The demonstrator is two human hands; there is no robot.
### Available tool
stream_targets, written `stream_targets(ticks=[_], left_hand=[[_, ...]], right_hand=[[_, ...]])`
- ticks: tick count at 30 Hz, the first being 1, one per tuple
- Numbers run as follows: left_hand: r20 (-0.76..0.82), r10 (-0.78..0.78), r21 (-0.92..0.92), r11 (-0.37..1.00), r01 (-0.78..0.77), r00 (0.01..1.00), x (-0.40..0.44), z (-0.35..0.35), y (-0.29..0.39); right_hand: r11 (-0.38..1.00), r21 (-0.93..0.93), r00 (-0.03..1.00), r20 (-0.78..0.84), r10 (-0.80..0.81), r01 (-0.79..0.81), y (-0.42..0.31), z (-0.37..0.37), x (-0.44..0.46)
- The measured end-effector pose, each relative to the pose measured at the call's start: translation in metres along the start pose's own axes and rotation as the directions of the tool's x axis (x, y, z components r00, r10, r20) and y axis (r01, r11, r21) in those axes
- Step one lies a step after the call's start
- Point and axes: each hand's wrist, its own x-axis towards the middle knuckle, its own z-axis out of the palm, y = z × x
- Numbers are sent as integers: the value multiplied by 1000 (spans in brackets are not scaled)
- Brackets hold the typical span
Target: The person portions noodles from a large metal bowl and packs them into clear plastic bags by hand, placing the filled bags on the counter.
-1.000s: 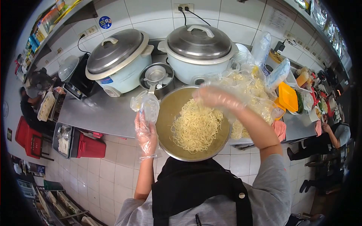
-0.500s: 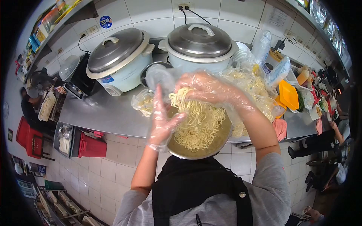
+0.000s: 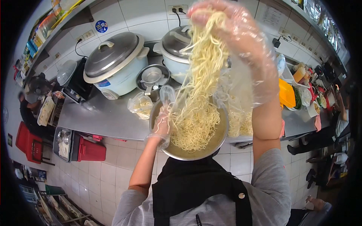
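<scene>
My right hand (image 3: pixel 235 28), in a clear plastic glove, is raised high with its fingers closed on a long hanging bunch of noodles (image 3: pixel 207 56). The strands reach down to the noodle pile (image 3: pixel 194 130) in a wide metal bowl (image 3: pixel 222 139) at the counter's front edge. At the bowl's left side is my left hand (image 3: pixel 164 122), also gloved; noodle strands cover part of it, and its fingers are too hidden to tell their shape. A clear bag of noodles (image 3: pixel 141 105) lies on the counter left of the bowl.
Two large lidded cookers (image 3: pixel 113 60) stand along the tiled wall. Between them sits a small metal bowl with a strainer (image 3: pixel 152 76). Bagged noodles (image 3: pixel 239 120) and an orange container (image 3: pixel 286 93) are to the right. A red bin (image 3: pixel 90 147) stands left; other people are at both sides.
My right hand has risen from over the bowl, lifting noodles high. My left hand first moved in over the bowl's left side and is now lower, among the strands. The bag on the left was released.
</scene>
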Motion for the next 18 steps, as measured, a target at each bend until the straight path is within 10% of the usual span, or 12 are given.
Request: stream_targets(ticks=[2, 7, 10, 12, 13, 15, 18], left_hand=[[137, -373, -133, 911, 390, 918, 0, -16, 18], [259, -186, -357, 893, 273, 948, 25, -108, 73], [29, -11, -546, 837, 25, 1000, 50, -105, 106], [247, -29, -916, 320, 243, 969, 61, -83, 112], [244, -26, -916, 322, 239, 969, 60, -71, 103], [400, -40, -335, 923, 187, 916, 57, -39, 77], [457, -95, -278, 929, 243, 884, 40, -5, 48]], right_hand=[[977, 202, 993, 108, 40, -61, -12, -7, 8], [879, 477, 997, 72, -36, -3, -1, 22, 17], [845, 534, 996, 70, -49, 4, 1, 33, 13], [833, 552, 997, 55, -55, 16, 2, 29, 16], [834, 551, 998, 38, -56, 25, 1, 27, 15], [830, 556, 998, -15, -56, 55, 0, 12, 17], [837, 538, 994, -100, -54, 100, -3, -15, 16]])
